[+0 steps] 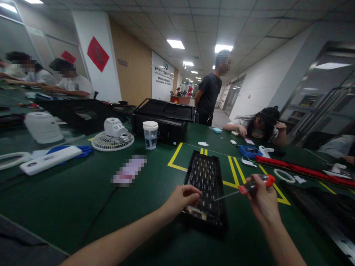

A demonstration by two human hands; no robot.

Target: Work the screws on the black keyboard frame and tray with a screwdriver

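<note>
A black rectangular tray-like part (205, 177), with rows of small shiny bumps or slots, lies lengthwise in front of me on the green table. Over its near left side, my left hand (181, 199) has thumb and fingers closed in a pinch; whatever they hold, if anything, is too small to make out. A screwdriver (253, 185) with a red and dark handle is gripped in my right hand (262, 197), to the right of the tray. Its thin shaft points left, with the tip over the tray's lower half. A pale strip (196, 213) shows at the tray's near end.
Left on the green table (138, 221) are a pixelated phone (129, 170), a white fan (113, 136) and a white device (51, 160). A lidded cup (150, 135) stands before a black case (163, 118). Right are a blue box (249, 151) and dark panel (324, 218). People are around.
</note>
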